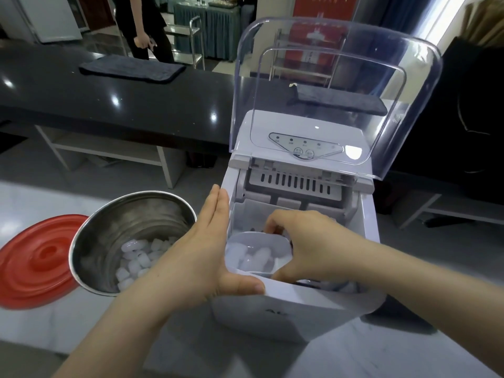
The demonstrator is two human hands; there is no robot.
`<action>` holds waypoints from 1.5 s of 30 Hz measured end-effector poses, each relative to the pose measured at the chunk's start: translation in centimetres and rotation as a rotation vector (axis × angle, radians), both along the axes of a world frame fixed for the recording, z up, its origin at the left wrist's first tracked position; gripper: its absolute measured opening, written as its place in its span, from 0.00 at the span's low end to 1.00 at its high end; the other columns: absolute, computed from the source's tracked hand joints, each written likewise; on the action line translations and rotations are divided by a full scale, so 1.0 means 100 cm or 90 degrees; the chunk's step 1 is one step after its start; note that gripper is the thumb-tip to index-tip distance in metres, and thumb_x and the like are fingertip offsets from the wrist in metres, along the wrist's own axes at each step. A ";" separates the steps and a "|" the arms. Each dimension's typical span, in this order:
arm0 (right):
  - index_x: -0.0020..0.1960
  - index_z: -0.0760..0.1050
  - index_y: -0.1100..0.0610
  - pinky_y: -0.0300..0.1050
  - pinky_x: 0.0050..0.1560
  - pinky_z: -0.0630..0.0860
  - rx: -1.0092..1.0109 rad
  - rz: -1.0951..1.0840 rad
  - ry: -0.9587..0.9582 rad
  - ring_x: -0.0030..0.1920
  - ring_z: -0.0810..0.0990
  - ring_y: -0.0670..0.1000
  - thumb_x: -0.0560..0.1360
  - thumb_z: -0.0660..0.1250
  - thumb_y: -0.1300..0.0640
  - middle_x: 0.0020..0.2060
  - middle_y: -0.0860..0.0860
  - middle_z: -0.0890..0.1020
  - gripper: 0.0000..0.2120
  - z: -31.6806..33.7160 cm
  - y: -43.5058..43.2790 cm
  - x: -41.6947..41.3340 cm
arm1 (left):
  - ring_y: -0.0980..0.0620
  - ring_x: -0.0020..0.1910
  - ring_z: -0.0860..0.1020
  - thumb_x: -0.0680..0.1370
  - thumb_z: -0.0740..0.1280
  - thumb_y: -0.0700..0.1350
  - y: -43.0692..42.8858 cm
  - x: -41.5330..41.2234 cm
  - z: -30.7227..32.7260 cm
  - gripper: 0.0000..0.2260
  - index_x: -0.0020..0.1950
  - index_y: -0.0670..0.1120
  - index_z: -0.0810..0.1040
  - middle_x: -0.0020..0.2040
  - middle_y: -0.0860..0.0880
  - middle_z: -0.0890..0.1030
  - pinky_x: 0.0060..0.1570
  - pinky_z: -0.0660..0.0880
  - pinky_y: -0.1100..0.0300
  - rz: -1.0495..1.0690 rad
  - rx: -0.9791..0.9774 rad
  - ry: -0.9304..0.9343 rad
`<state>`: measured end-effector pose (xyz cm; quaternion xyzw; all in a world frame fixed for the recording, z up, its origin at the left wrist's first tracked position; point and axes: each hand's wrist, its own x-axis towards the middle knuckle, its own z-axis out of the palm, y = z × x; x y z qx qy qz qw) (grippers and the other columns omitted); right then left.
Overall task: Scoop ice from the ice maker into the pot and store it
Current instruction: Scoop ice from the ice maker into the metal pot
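The white ice maker (300, 306) stands on the marble counter with its clear lid (381, 85) raised. Inside its bin, my right hand (308, 246) grips a white scoop (261, 241) loaded with ice cubes (253, 256). My left hand (201, 249) lies flat against the machine's left wall, fingers together and thumb on the front rim. To the left sits a steel pot (109, 214) with several ice cubes (136, 257) at its bottom. The pot's red lid (35, 263) rests upside up on the counter beside it.
Behind runs a long black counter (109, 99) with a dark towel (131, 68) on it and another (341, 100) seen through the clear lid. A person in dark clothes (147, 28) stands beyond it near a metal cart (196, 36).
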<state>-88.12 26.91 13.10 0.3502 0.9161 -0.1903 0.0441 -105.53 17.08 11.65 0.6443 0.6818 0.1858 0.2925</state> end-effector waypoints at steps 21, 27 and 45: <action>0.59 0.73 0.41 0.28 0.39 0.67 0.058 -0.071 0.194 0.44 0.71 0.28 0.61 0.75 0.40 0.46 0.32 0.76 0.28 0.020 -0.022 0.036 | 0.70 0.70 0.38 0.56 0.72 0.67 0.001 -0.003 -0.019 0.63 0.76 0.53 0.33 0.75 0.63 0.36 0.66 0.42 0.71 0.028 0.107 -0.021; 0.59 0.74 0.42 0.25 0.39 0.68 0.075 -0.082 0.228 0.40 0.74 0.30 0.60 0.72 0.38 0.38 0.20 0.72 0.28 0.024 -0.043 0.035 | 0.68 0.71 0.44 0.64 0.64 0.70 -0.014 -0.013 -0.026 0.52 0.78 0.51 0.41 0.75 0.63 0.44 0.69 0.44 0.69 0.054 0.174 0.000; 0.57 0.71 0.40 0.29 0.41 0.71 0.093 -0.228 0.303 0.44 0.75 0.36 0.62 0.69 0.36 0.48 0.33 0.75 0.25 -0.002 -0.128 -0.144 | 0.71 0.67 0.51 0.64 0.69 0.64 -0.083 -0.198 -0.079 0.52 0.77 0.53 0.41 0.69 0.67 0.48 0.59 0.50 0.80 0.086 0.173 -0.024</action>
